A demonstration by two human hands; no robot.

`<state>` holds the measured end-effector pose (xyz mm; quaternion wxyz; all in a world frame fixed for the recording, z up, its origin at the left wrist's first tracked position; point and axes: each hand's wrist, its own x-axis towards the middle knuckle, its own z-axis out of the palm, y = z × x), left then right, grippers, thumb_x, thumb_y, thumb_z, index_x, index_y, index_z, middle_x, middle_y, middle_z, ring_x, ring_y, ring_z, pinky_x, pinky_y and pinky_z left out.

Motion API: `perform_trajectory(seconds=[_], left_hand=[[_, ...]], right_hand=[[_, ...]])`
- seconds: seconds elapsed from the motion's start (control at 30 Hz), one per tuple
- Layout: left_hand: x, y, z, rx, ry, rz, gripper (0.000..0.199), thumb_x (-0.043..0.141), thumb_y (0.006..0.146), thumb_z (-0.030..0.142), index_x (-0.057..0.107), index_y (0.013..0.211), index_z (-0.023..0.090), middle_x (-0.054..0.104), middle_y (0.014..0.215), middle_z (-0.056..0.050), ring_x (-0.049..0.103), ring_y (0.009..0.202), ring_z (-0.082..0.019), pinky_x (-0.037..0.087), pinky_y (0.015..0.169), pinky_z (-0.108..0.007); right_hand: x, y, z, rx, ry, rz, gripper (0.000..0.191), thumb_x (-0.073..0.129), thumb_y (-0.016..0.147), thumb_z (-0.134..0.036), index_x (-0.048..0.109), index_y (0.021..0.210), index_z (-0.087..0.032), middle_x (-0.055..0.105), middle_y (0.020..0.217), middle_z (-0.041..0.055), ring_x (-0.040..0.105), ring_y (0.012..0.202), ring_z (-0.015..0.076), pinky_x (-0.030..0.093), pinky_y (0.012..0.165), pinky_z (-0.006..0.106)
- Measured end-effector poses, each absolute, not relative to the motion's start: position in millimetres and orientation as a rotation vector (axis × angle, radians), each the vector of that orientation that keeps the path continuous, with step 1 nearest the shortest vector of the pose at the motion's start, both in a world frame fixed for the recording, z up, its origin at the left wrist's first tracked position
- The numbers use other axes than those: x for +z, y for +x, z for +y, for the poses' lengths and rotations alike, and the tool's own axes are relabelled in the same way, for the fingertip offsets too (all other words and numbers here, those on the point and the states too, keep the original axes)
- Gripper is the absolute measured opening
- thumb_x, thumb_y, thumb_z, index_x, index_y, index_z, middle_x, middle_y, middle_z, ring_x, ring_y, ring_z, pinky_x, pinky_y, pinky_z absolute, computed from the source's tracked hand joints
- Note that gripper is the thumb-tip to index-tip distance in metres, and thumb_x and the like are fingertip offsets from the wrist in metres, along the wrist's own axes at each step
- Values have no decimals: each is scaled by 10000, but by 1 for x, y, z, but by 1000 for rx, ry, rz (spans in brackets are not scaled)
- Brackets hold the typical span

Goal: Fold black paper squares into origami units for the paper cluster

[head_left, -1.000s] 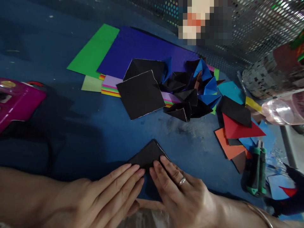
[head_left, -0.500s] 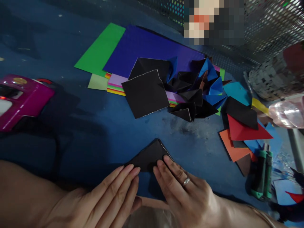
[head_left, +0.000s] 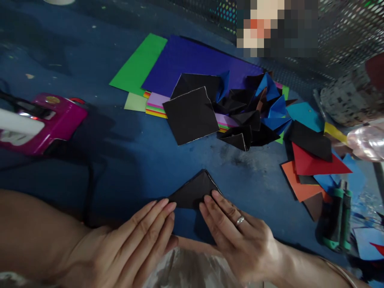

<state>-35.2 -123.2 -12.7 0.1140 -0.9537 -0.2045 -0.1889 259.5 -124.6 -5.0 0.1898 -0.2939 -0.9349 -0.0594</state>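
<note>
A piece of black paper [head_left: 192, 190], folded into a triangle with its point facing away from me, lies flat on the blue table. My left hand [head_left: 129, 240] rests its stretched fingertips on the left corner of the fold. On the right corner press the straight fingers of my right hand [head_left: 231, 228], which wears a ring. Both hands lie flat rather than gripping. Beyond the fold is a square black sheet [head_left: 192, 116], on top of a purple-blue sheet [head_left: 198, 60] and other coloured paper. Several folded black and blue paper pieces [head_left: 240, 120] sit beside it.
At left stands a magenta device [head_left: 60, 124] with a black cord. To the right are coloured paper pieces [head_left: 318, 156], a green-handled tool [head_left: 337, 216] and a clear plastic item [head_left: 366, 142]. A perforated basket wall [head_left: 345, 36] rises at the back.
The view has shifted, so most things appear further right and more of the magenta device shows. Both hands keep their places on the folded black paper.
</note>
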Motion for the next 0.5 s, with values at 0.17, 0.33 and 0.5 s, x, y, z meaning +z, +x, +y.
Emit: perform_trajectory(seconds=[0.17, 0.33, 0.5], left_hand=[[-15, -42, -135, -609, -2794, -864, 260, 645, 1085, 109, 726, 1314, 16, 842, 1305, -204, 605, 1538, -357, 583, 1272, -463], [-15, -50, -127, -571, -2730, -622, 333, 826, 988, 215, 789, 1284, 66, 858, 1293, -151, 719, 1414, -345, 573, 1276, -441], [-27, -53, -122, -732, -2585, -631, 260, 827, 986, 262, 827, 1175, 84, 877, 1216, -138, 727, 1400, -339, 598, 1253, -435]], right_hand=[[-4, 258, -122, -192, -828, -2604, 494, 382, 1068, -55, 847, 1231, -44, 866, 1246, 147, 846, 1171, 287, 732, 930, 334], [-2, 256, -121, -220, -844, -2616, 512, 367, 1054, -27, 851, 1218, -57, 877, 1220, 110, 851, 1144, 267, 724, 895, 305], [-3, 257, -120, -229, -822, -2625, 464, 414, 1068, -38, 845, 1240, -43, 868, 1245, 137, 845, 1160, 278, 721, 908, 323]])
